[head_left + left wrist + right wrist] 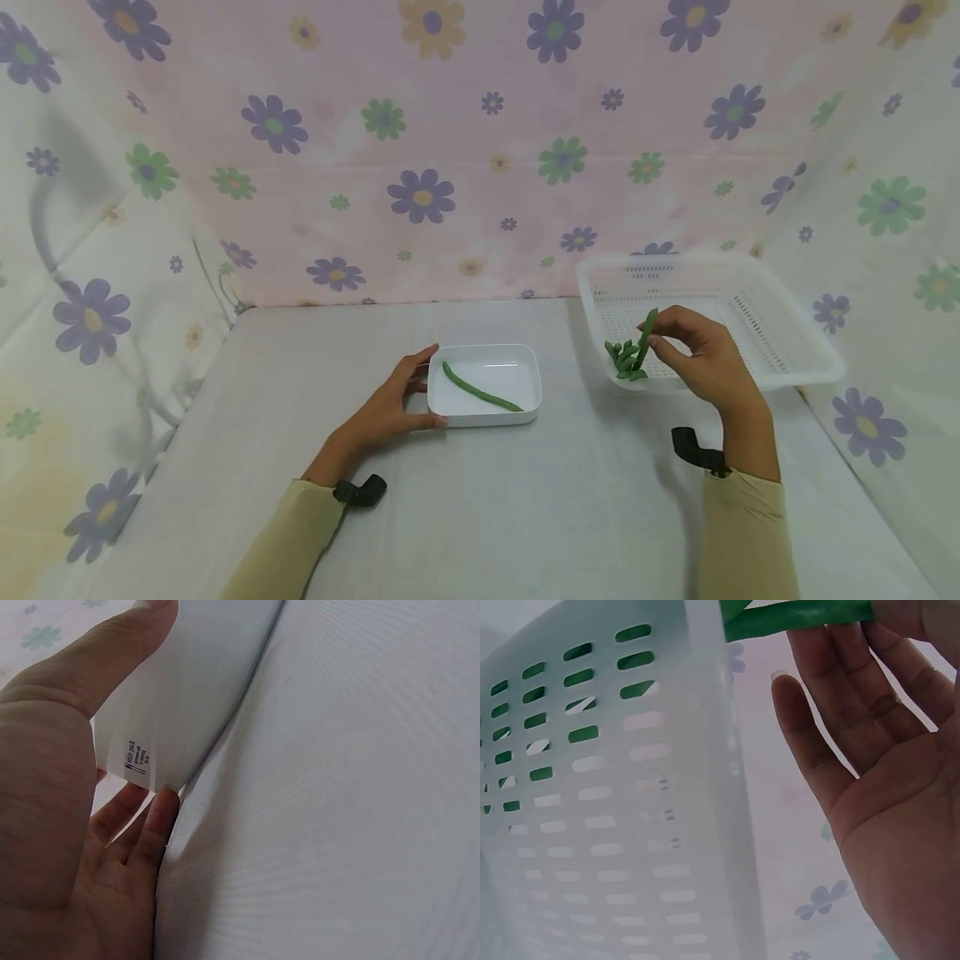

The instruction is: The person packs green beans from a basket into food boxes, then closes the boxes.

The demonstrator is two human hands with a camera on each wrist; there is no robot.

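In the head view, my left hand (pixel 390 404) grips the left side of a small white dish (pixel 491 421), with the thumb at its front corner and the fingers toward its back corner. One long green bean (pixel 483 394) lies slantwise inside. The left wrist view shows the dish's outer wall (pixel 187 697) between thumb and fingers, with small printed lettering. My right hand (pixel 708 358), over the front of a white plastic basket (pixel 813 358), pinches another green bean (pixel 647 335) between thumb and fingertips. Below it, several green beans (pixel 624 358) are bunched in the basket's front left corner.
The basket, with slotted walls (pixel 607 855), stands at the right of the white-covered table (pixel 480 517), against the back. Flower-patterned cloth (pixel 465 167) hangs behind and on both sides. A dark band with a camera mount (pixel 697 450) sits on each wrist.
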